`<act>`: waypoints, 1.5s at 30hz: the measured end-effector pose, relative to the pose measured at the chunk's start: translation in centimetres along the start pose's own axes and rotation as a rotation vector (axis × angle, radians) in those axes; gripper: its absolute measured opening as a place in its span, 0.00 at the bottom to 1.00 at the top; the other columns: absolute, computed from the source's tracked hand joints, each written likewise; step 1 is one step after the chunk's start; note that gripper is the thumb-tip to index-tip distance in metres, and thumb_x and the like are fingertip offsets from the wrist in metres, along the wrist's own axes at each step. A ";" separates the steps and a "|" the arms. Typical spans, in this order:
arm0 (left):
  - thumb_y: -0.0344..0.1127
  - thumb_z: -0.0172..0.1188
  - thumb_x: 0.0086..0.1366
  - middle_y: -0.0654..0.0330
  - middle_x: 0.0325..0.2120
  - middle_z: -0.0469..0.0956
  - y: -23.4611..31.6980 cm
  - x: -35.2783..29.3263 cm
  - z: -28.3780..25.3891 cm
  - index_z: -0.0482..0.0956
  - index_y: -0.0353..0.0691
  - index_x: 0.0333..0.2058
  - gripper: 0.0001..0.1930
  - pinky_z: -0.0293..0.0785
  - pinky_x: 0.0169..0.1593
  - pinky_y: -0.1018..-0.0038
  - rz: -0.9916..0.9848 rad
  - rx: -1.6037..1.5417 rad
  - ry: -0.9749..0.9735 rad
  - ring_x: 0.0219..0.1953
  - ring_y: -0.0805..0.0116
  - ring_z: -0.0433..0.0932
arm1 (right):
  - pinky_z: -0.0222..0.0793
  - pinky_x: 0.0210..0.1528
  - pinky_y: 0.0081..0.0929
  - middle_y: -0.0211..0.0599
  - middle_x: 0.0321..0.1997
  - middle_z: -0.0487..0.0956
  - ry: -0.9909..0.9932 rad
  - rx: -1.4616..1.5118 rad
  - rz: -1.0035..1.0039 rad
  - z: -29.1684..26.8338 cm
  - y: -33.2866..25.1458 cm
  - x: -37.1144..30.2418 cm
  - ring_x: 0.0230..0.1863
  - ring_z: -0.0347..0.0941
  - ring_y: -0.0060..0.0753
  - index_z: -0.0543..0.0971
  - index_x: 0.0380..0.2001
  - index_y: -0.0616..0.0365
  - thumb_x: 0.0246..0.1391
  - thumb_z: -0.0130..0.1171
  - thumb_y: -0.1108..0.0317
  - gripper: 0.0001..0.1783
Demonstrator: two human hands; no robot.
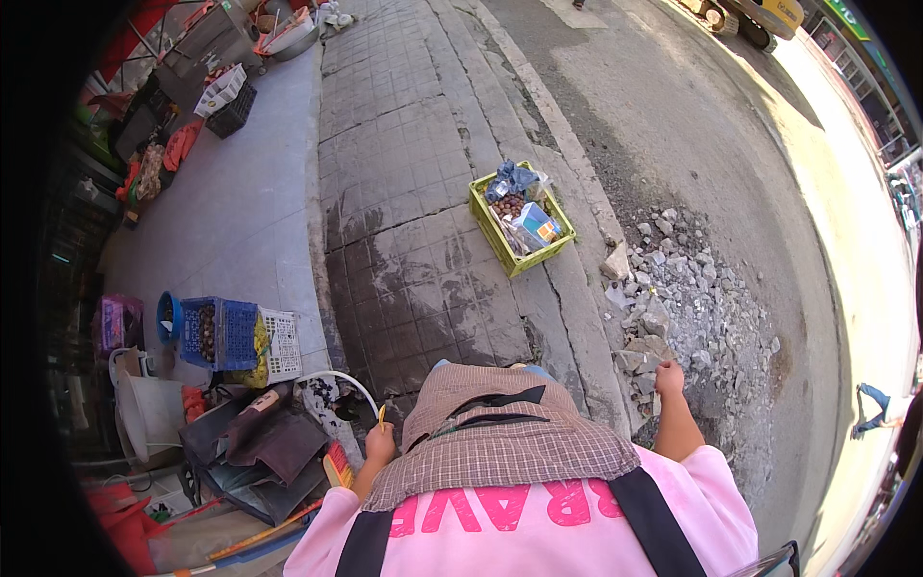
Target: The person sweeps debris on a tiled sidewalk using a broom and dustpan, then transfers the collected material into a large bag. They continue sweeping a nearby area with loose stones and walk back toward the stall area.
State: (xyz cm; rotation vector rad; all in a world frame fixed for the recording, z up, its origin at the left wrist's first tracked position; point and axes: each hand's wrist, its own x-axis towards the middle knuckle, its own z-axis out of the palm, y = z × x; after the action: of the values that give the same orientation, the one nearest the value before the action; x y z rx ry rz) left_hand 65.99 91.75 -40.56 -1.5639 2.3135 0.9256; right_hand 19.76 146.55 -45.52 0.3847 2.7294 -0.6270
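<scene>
My left hand (381, 444) is closed around a slim yellow thing (382, 415) whose kind I cannot make out. A white hose (354, 381) curves down to this hand; whether the fingers grip it too, I cannot tell. Out to the right, my right hand (668, 378) is closed beside the broken stones. A faint pale strip shows by its fingertips, too small to name. Between my arms hangs a brown checked apron (519, 452) over a pink shirt. Ahead on the pavement stands a yellow-green crate (497, 245) with round brown produce, blue plastic and packages.
Rubble (707, 298) lies along the kerb at right. Left stand a blue crate (219, 337), a white basket (284, 344), a blue bucket (169, 319) and dark bags (260, 442). Farther off are stacked baskets (223, 91), a yellow digger (760, 19) and a person (873, 409).
</scene>
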 end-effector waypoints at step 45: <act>0.41 0.54 0.57 0.46 0.31 0.78 28.5 70.3 -30.8 0.81 0.41 0.31 0.12 0.71 0.41 0.59 -0.344 -0.167 0.063 0.37 0.48 0.76 | 0.67 0.15 0.25 0.35 0.21 0.75 -0.203 0.067 -0.280 18.3 -99.9 43.2 0.14 0.71 0.27 0.75 0.35 0.60 0.47 0.51 0.71 0.10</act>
State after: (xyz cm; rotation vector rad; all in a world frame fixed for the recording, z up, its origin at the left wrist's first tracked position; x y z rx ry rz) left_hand 16.43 26.57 -39.69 -2.0029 1.9543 1.0113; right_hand -47.79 59.55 -39.09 -0.0482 2.5905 -0.7839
